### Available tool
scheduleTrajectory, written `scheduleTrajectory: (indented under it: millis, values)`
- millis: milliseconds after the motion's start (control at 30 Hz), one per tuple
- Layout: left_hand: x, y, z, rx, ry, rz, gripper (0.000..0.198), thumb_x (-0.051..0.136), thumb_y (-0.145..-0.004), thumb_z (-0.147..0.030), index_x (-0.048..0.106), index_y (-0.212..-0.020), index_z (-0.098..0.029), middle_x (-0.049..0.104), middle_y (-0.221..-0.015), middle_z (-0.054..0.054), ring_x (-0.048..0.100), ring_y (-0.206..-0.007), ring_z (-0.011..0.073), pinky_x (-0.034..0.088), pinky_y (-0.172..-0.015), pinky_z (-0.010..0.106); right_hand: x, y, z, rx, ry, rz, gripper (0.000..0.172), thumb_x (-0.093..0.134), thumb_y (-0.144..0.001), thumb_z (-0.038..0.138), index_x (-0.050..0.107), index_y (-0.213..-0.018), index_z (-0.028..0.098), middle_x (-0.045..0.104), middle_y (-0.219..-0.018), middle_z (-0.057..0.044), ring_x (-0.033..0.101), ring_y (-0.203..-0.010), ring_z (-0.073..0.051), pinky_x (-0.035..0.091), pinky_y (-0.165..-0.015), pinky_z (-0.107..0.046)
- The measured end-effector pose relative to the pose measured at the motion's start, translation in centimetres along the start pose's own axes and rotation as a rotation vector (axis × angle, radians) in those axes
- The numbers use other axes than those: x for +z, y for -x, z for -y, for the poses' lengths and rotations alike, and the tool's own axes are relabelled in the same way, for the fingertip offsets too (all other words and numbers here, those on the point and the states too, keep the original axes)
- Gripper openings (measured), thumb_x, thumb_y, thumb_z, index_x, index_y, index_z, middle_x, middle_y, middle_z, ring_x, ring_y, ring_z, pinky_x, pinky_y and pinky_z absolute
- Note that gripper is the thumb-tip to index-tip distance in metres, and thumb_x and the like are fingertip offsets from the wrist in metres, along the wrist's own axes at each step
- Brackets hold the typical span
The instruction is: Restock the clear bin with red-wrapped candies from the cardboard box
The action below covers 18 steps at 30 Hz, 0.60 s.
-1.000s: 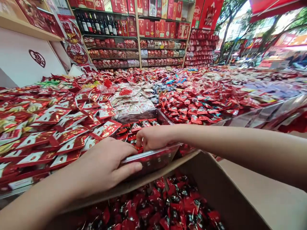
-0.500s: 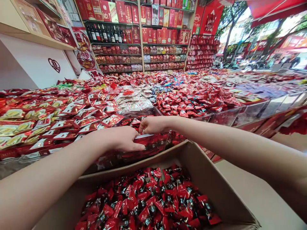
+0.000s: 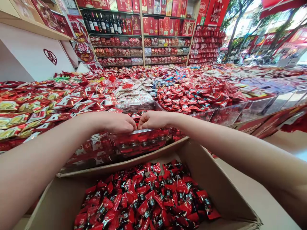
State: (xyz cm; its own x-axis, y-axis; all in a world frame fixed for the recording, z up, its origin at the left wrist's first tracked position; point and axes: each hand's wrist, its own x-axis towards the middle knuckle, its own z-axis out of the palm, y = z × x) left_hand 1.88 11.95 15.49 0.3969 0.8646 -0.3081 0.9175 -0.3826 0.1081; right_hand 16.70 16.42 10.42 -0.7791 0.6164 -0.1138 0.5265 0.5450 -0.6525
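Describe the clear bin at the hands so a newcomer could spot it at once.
Find the open cardboard box at the bottom. The clear bin stands just beyond its far edge. Only this bin has the left hand and right hand at its near rim.

The bottom edge cuts off part of the cardboard box [image 3: 211, 177].

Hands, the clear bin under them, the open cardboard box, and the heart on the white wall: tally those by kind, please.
Hands: 2, left hand and right hand
Clear bin: 1
Cardboard box: 1
Heart: 1
Total: 5
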Motion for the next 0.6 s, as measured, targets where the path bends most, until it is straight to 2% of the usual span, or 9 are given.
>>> scheduleTrajectory:
  millis: [100,167,267,400,600]
  values:
    - [-0.2,-1.2,0.5,-0.010,0.031,0.271,0.022,0.050,-0.065,-0.024,0.067,-0.079,-0.024,0.064,-0.061,-0.004,0.055,-0.054,0.0124,0.039,-0.045,0.018,0.0,0.1,0.2,0.028,-0.032,0.018,0.021,0.047,-0.065,0.018,0.060,-0.080,0.011,0.058,-0.070,-0.003,0.044,-0.050,-0.006,0.035,-0.045,-0.017]
    - [-0.1,-1.9,0.6,-0.036,0.020,0.321,0.022,0.055,-0.062,-0.033,0.067,-0.077,-0.023,0.062,-0.057,-0.002,0.052,-0.050,0.0131,0.038,-0.043,0.020,0.0,0.1,0.1,0.036,-0.062,0.030,0.020,0.047,-0.065,0.017,0.059,-0.079,0.011,0.056,-0.066,-0.001,0.043,-0.048,-0.005,0.035,-0.045,-0.017]
    - [0.5,-2.9,0.6,-0.044,-0.020,0.278,0.022,0.060,-0.055,-0.037,0.068,-0.070,-0.022,0.060,-0.055,-0.002,0.049,-0.049,0.0135,0.037,-0.045,0.023,0.0,0.0,0.0,0.029,-0.072,0.021,0.018,0.047,-0.065,0.017,0.059,-0.078,0.011,0.055,-0.065,-0.001,0.042,-0.048,-0.005,0.035,-0.045,-0.017]
    - [1.4,-3.7,1.1,-0.036,-0.016,0.255,0.023,0.061,-0.054,-0.040,0.068,-0.066,-0.022,0.059,-0.054,-0.002,0.049,-0.050,0.0144,0.037,-0.046,0.024,0.1,-0.2,-0.3,0.007,-0.104,0.024,0.016,0.048,-0.065,0.018,0.057,-0.076,0.011,0.054,-0.065,-0.001,0.041,-0.048,-0.005,0.034,-0.045,-0.017]
    - [1.6,-3.4,1.3,-0.019,-0.001,0.218,0.026,0.059,-0.056,-0.043,0.067,-0.067,-0.022,0.053,-0.049,-0.004,0.047,-0.046,0.0124,0.036,-0.044,0.022,0.1,-0.2,-0.5,-0.001,-0.162,0.041,0.014,0.049,-0.065,0.018,0.056,-0.075,0.012,0.053,-0.062,0.001,0.039,-0.047,-0.004,0.031,-0.044,-0.016]
